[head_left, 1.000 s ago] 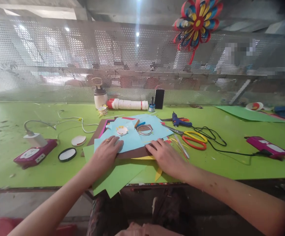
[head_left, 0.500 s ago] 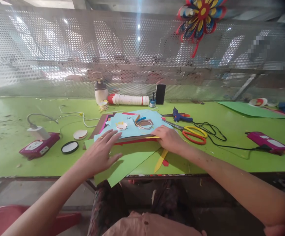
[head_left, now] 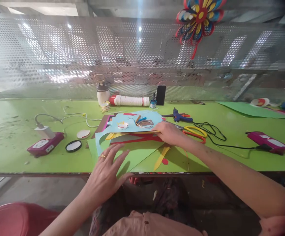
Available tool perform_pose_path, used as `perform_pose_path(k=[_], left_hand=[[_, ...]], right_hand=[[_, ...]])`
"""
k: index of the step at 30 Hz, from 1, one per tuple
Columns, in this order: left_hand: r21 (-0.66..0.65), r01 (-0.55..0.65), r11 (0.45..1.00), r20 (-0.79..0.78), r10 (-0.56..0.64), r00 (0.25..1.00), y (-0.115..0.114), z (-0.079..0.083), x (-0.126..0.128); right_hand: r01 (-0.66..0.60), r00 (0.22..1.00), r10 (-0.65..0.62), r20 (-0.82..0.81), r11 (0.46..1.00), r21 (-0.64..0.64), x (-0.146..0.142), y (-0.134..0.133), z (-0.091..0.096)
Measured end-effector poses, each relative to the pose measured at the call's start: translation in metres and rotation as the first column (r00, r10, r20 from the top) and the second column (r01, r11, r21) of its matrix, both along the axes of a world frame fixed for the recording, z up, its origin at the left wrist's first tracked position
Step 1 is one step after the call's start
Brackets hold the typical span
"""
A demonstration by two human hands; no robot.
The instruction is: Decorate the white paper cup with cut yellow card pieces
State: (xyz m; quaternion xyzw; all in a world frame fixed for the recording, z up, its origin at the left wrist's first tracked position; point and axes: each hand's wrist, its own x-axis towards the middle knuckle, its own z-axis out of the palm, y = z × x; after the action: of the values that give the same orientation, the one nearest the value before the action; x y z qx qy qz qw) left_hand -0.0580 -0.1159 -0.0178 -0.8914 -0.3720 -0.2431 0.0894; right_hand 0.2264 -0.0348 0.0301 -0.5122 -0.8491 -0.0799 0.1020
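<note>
My right hand [head_left: 168, 132] grips the near right edge of a stack of coloured paper, topped by a light blue sheet [head_left: 154, 116], and holds that edge raised. Red and yellow pieces [head_left: 142, 137] show under the lifted edge. On the blue sheet lie a white ring-shaped piece [head_left: 122, 126], a round wire-like loop [head_left: 146, 123] and a small tool with a blue part [head_left: 141, 119]. My left hand [head_left: 105, 170] is open, fingers apart, over a green sheet [head_left: 134, 152] near the table edge; whether it touches the sheet I cannot tell.
Scissors [head_left: 195, 131] and a blue glue gun [head_left: 180, 116] lie right of the stack. Purple power strips [head_left: 45, 146] with cables lie on both sides. A spray bottle [head_left: 103, 95], a white roll [head_left: 131, 100] and a phone [head_left: 160, 95] stand along the back.
My left hand has moved from the stack's left edge down toward the table's front edge. The stack's near edge is raised higher in my right hand, showing more red and yellow beneath.
</note>
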Motion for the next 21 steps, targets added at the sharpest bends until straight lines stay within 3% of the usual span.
perform_pose_path(k=[7, 21], left_hand=[[-0.246, 0.018, 0.969, -0.098, -0.043, 0.994, 0.006, 0.006, 0.009], [-0.286, 0.001, 0.958, -0.233, -0.070, 0.970, 0.034, 0.027, 0.045]], right_hand=[[0.008, 1.000, -0.008, -0.009, 1.000, 0.017, 0.000, 0.006, 0.009], [0.060, 0.998, -0.059, 0.032, 0.998, -0.025, -0.006, 0.006, 0.023]])
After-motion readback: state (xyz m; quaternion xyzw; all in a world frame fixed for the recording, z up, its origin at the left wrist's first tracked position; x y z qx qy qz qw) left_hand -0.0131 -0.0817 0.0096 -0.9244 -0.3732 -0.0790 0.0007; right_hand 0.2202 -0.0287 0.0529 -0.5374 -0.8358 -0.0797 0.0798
